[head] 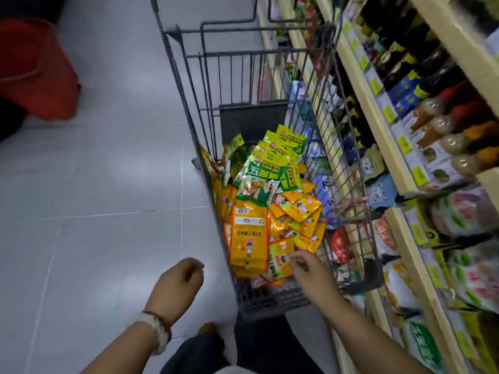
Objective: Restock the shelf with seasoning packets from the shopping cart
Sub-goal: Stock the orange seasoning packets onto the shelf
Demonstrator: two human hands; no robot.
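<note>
A grey wire shopping cart (pixel 189 85) stands in the aisle in front of me, beside the shelf (pixel 378 122) on the right. Its basket holds a heap of orange-yellow seasoning packets (pixel 249 238) with several green-and-yellow packets (pixel 272 168) lying on top. My right hand (pixel 310 271) reaches over the cart's near end, fingertips just above the nearest orange packets, holding nothing. My left hand (pixel 178 282) hovers over the floor left of the cart, fingers curled into a loose fist, with nothing in it. A bead bracelet and a white band sit on that wrist.
The shelf's tiers carry dark bottles (pixel 405 49), jars and bagged goods (pixel 459 217), with yellow price tags along the edges. Grey tiled floor (pixel 108 171) stretches to the left. A red object (pixel 35 71) lies at the far left. My dark trousers show below.
</note>
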